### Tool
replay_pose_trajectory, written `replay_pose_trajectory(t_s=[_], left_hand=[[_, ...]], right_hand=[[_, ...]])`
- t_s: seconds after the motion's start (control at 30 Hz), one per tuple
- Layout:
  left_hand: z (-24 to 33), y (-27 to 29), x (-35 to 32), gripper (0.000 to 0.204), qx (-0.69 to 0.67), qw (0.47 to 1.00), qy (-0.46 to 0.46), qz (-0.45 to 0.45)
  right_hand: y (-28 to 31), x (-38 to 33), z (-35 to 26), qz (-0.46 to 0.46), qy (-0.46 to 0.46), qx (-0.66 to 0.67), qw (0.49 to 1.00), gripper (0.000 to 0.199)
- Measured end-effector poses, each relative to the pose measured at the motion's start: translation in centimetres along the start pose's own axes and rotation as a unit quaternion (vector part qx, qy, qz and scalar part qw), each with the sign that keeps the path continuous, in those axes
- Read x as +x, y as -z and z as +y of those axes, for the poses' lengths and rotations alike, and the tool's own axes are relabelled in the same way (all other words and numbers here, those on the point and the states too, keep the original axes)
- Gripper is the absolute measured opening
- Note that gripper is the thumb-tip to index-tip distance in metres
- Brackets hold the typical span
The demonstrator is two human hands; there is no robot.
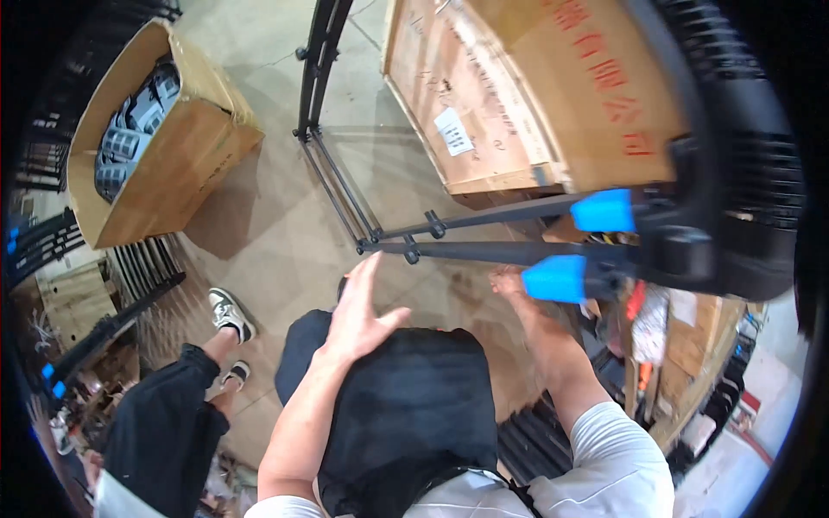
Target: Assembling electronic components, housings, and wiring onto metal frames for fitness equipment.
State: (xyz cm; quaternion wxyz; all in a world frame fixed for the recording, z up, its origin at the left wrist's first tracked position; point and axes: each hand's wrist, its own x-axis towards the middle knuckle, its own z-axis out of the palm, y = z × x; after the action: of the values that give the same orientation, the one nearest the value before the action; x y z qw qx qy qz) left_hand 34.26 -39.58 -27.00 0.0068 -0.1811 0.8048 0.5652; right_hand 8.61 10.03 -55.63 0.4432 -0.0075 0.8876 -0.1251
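A black metal frame (492, 252) of long paired bars stretches across in front of me. Blue tape (561, 278) wraps its lower bar, and more blue tape (604, 211) wraps the upper one. My left hand (358, 318) is open above my left thigh, thumb apart from the stretched fingers, just below a corner of the frame. Just under the lower bar, left of the tape, is my right hand (508, 279). Its fingers look curled together; whatever they hold, if anything, is too blurred to make out. Dark clamp-like fittings (435, 225) sit along the bars.
An open cardboard box (194, 164) with wrapped grey parts stands at the far left. A large wooden crate (484, 112) is beyond the frame. Another person's legs (164, 414) are at my left. A bulky black part (704, 224) crowds the right, above a cluttered shelf (682, 345).
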Motion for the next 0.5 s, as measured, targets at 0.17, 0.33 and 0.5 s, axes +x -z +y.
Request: replay_pose_trajectory(t_s=[0.17,0.33,0.5], left_hand=[[-5.7,-2.0,2.9,0.083,0.098,0.992,-0.036,0.068],[-7.4,-4.5,5.0,0.047,0.098,0.985,-0.123,0.075],[-8.4,-4.1,4.4,0.039,0.112,0.985,-0.114,0.071]], right_hand=[[-11.4,9.8,-14.0,0.034,0.207,0.338,0.917,0.022],[-10.5,15.3,-21.6,0.049,0.268,0.275,0.922,0.019],[-14.7,12.7,-18.3,0.020,0.329,0.231,0.915,0.017]])
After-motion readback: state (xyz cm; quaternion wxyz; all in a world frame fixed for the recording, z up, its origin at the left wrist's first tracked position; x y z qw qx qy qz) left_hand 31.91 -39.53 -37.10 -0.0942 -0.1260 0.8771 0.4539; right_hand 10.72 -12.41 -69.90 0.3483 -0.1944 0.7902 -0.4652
